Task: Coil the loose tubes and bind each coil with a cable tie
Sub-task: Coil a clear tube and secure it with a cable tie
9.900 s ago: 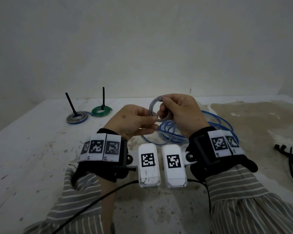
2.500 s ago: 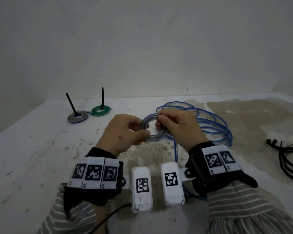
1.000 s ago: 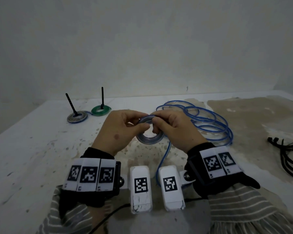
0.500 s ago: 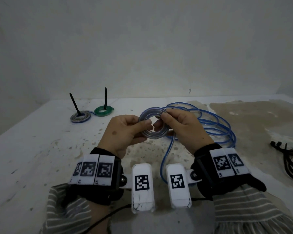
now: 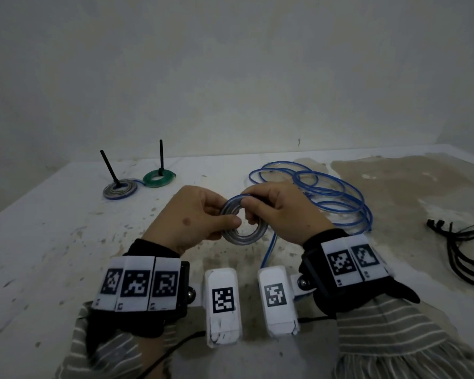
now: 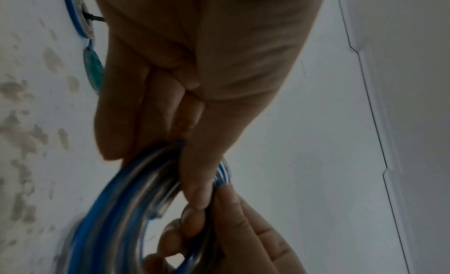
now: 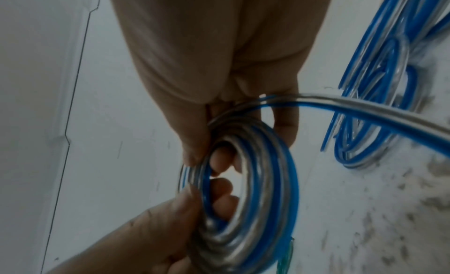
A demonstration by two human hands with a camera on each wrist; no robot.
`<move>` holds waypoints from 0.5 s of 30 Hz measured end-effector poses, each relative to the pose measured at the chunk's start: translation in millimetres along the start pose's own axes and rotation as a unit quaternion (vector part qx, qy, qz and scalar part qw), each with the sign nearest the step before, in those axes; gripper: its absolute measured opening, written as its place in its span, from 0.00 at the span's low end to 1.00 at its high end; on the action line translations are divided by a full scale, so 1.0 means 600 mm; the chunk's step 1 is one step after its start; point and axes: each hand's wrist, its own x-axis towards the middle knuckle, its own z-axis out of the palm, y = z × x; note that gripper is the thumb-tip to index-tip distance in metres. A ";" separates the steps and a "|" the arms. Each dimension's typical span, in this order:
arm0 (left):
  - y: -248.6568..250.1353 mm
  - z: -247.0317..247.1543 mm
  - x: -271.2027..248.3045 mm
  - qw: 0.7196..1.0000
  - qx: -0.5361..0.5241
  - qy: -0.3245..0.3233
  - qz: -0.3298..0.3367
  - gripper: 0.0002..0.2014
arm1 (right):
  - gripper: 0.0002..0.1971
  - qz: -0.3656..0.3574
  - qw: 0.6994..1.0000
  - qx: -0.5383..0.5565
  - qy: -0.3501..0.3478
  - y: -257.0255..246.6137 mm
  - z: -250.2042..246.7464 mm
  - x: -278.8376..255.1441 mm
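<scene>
Two hands: both hold one small flat coil of clear blue-striped plastic tube (image 5: 241, 225) in the air above the worktop (image 5: 52, 242), at the middle of the head view.
Left hand (image 5: 195, 217): at 9 o'clock of the coil; thumb on the near face, fingers (image 6: 116, 112) curled behind it, pinching the ring's left side.
Right hand (image 5: 282, 212): at 3 o'clock of the coil; thumb and fingers (image 7: 284, 124) curled over the ring's top edge, pinching the windings; one fingertip shows through the centre hole.
Coil detail: several turns wound tight, lying flat against each other, the open hole facing the head camera.
Loose tube (image 5: 326, 192): the uncoiled length leaves the ring near 5 o'clock, runs down to the worktop, then lies in wide blue loops from 1 to 3 o'clock of the hands.
Finished grey-blue tube coil (image 5: 120, 189): flat on the worktop at 10 o'clock, well apart, a black cable tie tail standing tilted from it.
Finished green tube coil (image 5: 159, 178): just beside the grey-blue one at its 2 o'clock, its black tie tail upright.
Bundle of black cable ties (image 5: 460, 250): on the worktop at 3 o'clock, near the right edge, well apart from the hands.
Wrists: black straps with white coded marker tags; striped sleeves below.
</scene>
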 end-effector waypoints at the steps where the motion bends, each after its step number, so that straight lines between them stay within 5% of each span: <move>1: -0.001 0.000 0.000 1.000 0.016 -0.008 -0.009 0.04 | 0.09 -0.002 1.000 -0.002 -0.004 0.001 0.002 0.000; 5: -0.004 0.001 0.001 1.000 0.003 0.019 0.004 0.03 | 0.06 0.000 0.998 0.043 0.039 0.004 0.006 0.004; 12: 0.001 0.025 0.009 0.952 -0.299 0.052 -0.037 0.03 | 0.12 0.034 0.952 0.289 0.099 -0.005 -0.002 0.005; 15: -0.002 0.032 0.009 0.961 -0.273 0.033 -0.042 0.01 | 0.12 0.023 0.961 0.255 0.105 0.000 -0.006 0.005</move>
